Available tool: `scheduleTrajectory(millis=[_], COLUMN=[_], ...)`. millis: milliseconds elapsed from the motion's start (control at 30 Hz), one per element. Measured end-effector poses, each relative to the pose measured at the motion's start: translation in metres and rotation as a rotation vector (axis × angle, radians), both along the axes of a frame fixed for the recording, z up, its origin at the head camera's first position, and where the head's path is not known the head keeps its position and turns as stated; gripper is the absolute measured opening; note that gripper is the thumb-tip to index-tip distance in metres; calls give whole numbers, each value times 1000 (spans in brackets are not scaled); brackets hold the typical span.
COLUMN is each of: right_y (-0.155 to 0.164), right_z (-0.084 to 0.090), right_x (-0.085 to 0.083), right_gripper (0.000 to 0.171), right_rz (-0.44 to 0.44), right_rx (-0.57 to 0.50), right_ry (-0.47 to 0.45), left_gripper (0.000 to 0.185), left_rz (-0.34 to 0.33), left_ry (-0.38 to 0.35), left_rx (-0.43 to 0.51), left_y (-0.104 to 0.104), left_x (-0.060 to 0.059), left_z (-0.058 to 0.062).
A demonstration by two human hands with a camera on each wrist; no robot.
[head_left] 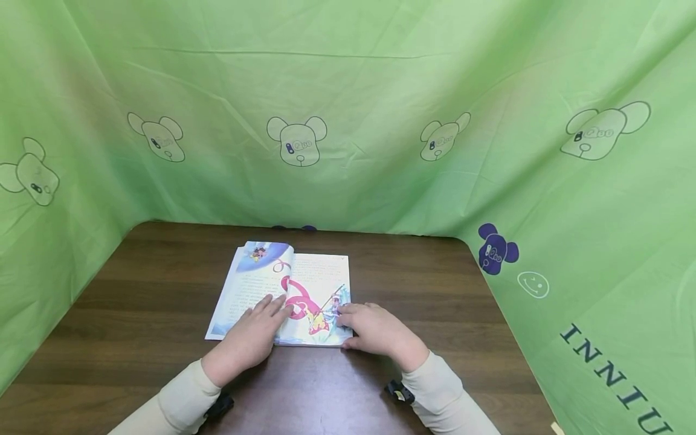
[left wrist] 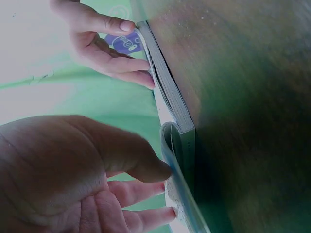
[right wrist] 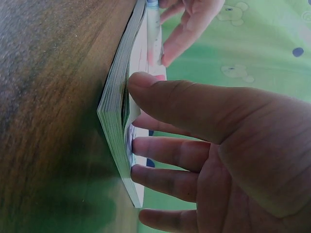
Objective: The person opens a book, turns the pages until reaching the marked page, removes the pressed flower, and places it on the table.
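Note:
An open illustrated book (head_left: 321, 269) lies on the wooden table, its pages printed with text, a pink ribbon and small figures. My left hand (head_left: 252, 332) rests with extended fingers on the lower part of the left page, close to the fold. In the left wrist view that left page (left wrist: 181, 187) curves up from the spine under the thumb. At the lower right corner is my right hand (head_left: 383, 332), its fingers laid straight on the right page. Seen from the right wrist, the thumb (right wrist: 160, 90) touches the book's bottom edge, where the top pages bow up slightly.
The brown table (head_left: 435, 284) extends around the book on all sides. A green curtain (head_left: 370, 78) with bear-head prints hangs behind the table and along both sides. Dark wrist devices (head_left: 399, 391) sit at both cuffs of the light sleeves (head_left: 182, 396).

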State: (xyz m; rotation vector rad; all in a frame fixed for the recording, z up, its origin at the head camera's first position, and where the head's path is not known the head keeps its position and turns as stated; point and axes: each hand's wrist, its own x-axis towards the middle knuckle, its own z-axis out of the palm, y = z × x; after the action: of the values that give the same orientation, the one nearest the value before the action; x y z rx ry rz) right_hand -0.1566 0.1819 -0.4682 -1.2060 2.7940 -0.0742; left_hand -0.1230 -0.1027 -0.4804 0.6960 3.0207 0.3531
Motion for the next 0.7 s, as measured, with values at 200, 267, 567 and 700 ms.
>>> scheduleTrajectory(millis=[200, 267, 567, 700], right_y=[1, 1, 4, 4], right_z=[2, 3, 4, 6], right_x=[0, 0, -1, 0], right_gripper=[20, 12, 11, 17], right_rz=[33, 44, 72, 79], right_rx=[3, 1, 8, -21], right_ry=[18, 24, 52, 55], left_gripper=[43, 40, 38, 47], left_rz=[18, 30, 70, 72], left_ry=[29, 23, -20, -37], left_rx=[8, 22, 86, 86], left_y=[0, 0, 1, 1], left_x=[-1, -1, -2, -2], left_z=[0, 1, 3, 3])
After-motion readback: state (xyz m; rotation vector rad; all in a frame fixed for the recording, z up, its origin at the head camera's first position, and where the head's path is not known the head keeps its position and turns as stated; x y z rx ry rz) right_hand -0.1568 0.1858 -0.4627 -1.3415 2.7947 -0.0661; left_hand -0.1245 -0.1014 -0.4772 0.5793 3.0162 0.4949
